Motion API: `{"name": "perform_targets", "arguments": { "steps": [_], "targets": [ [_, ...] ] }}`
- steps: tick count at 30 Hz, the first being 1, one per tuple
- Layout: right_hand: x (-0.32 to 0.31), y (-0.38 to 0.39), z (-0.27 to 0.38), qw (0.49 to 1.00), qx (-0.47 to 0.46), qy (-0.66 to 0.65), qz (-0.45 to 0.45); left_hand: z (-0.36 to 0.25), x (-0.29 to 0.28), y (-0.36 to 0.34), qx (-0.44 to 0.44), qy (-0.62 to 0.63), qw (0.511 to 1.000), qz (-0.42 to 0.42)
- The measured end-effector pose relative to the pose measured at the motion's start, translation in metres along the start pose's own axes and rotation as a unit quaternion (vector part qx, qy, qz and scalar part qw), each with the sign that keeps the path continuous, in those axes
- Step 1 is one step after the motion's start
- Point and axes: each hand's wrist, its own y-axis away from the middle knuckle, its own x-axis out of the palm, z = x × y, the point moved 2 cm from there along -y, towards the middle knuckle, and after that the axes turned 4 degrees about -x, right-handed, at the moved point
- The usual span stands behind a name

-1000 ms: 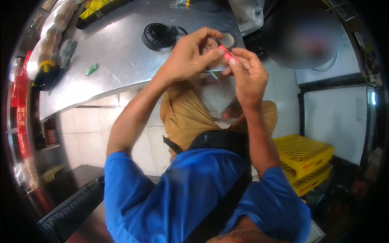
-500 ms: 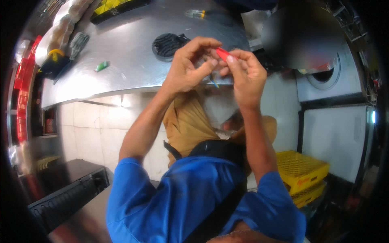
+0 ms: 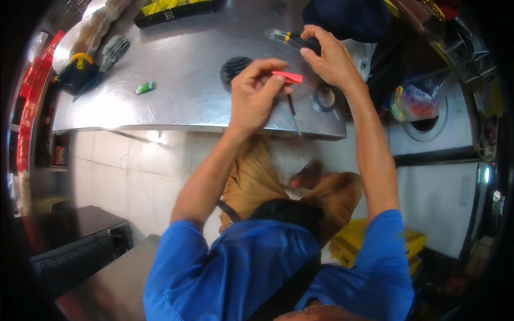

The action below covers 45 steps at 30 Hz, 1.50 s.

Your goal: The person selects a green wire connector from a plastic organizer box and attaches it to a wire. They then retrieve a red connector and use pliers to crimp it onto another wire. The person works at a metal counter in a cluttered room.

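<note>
Between the thumb and fingers of my left hand [image 3: 256,95] is a small red tapered piece [image 3: 289,77], its kind unclear. A thin dark cable [image 3: 292,109] hangs below that hand, with a bluish-yellow tip near the table edge. Beside the hand's far side lies a coiled black cable or hose [image 3: 231,71], partly covered by the fingers. My right hand [image 3: 331,56] is stretched out over the far right of the table, thumb and forefinger apart, around the dark handles of pliers with yellow accents [image 3: 278,36]. No firm grip on them shows.
A black tape roll [image 3: 324,99] lies at the metal table's [image 3: 182,80] right corner. A green tube [image 3: 144,88], grey gloves [image 3: 115,51] and a black-yellow box [image 3: 174,12] sit on the table. A dark blue cloth item [image 3: 348,18] is at the back right; yellow crates [image 3: 348,241] stand low right.
My right hand has let go of the red piece and moved away, up and right, to the pliers. My left hand keeps the red piece. The view has shifted slightly.
</note>
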Motion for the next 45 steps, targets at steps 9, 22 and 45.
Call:
{"name": "perform_targets", "arguments": {
  "steps": [9,22,45],
  "targets": [
    [0.022,0.005,-0.051,0.995,-0.002,0.089,0.035,-0.001,0.002,0.003,-0.036,-0.075,0.997,0.003],
    [-0.013,0.08,0.069,0.992,-0.033,-0.116,-0.044,0.002,0.008,0.008,-0.02,-0.101,0.995,0.002],
    [-0.001,0.108,0.117,0.98,-0.029,-0.117,-0.157,-0.056,-0.086,0.058,0.209,-0.261,0.928,-0.162]
  ]
}}
